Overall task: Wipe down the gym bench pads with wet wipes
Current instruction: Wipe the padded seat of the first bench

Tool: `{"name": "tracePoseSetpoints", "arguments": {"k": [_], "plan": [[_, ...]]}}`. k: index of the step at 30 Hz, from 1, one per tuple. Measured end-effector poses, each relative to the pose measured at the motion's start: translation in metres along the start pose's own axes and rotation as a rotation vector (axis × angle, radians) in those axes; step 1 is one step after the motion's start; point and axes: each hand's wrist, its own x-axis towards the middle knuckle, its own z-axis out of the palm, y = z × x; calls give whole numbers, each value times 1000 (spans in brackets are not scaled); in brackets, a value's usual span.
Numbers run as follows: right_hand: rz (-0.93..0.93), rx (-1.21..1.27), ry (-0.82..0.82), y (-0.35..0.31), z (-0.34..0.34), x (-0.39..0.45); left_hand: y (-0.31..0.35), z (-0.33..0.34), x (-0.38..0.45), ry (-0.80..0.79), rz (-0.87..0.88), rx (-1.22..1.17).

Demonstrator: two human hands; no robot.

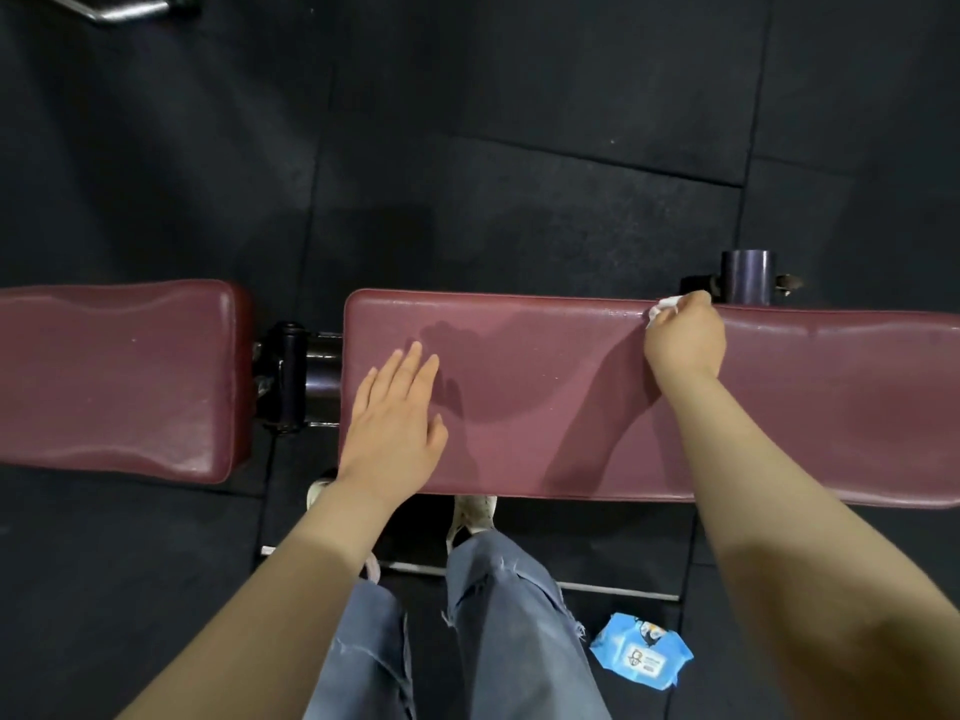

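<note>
A long maroon back pad [545, 397] runs from the middle to the right edge, with a shorter maroon seat pad [114, 381] to its left. Wet streaks shine on both pads. My right hand [685, 337] grips a crumpled white wet wipe [665, 305] at the far edge of the back pad. My left hand [397, 423] rests flat, fingers straight, on the near left part of the same pad.
A blue wet wipe pack [641, 652] lies on the black rubber floor by my right leg. Black frame joint [296, 376] sits between the pads. A dark roller [748, 283] stands behind the back pad. A metal bar [124, 7] lies far left.
</note>
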Motion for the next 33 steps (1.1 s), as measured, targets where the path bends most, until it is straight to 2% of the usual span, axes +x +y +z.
{"name": "tracePoseSetpoints", "arguments": {"k": [4,8,10,13,14,15,17,20,23,25,27,29,31,33], "plan": [[-39,-6,-34,-53,49,-34,-30,-4,-8,10,-65,-47],[-193,-74,-123,-132,114,-95,-64,-6,-16,22,-120,-87],[-414,-85,-213,-167,143,-134,-81,-4,-23,16,-141,-76],[-910,-256,-430,-188,167,-171,-102,-3,-32,3,-164,-46],[-996,-340,-481,-188,165,-167,-106,-3,-33,-1,-171,-43],[-1021,-375,-460,-183,157,-157,-110,-3,-35,-6,-175,-41],[-910,-325,-360,-160,126,-128,-113,-1,-36,-16,-163,-39],[-569,-359,-149,-67,61,-77,-109,2,-35,-33,-117,-40],[-71,-231,74,29,-10,-53,-104,7,-34,-54,-101,-48],[64,-192,142,46,-19,-52,-101,11,-34,-68,-99,-49],[38,-155,138,19,8,-66,-100,15,-34,-76,-102,-47],[-100,-124,107,-34,57,-97,-101,16,-35,-72,-130,-65],[-368,-117,-72,-89,112,-145,-105,16,-37,-61,-173,-80],[-757,-198,-323,-124,143,-190,-111,17,-40,-60,-203,-74]]}}
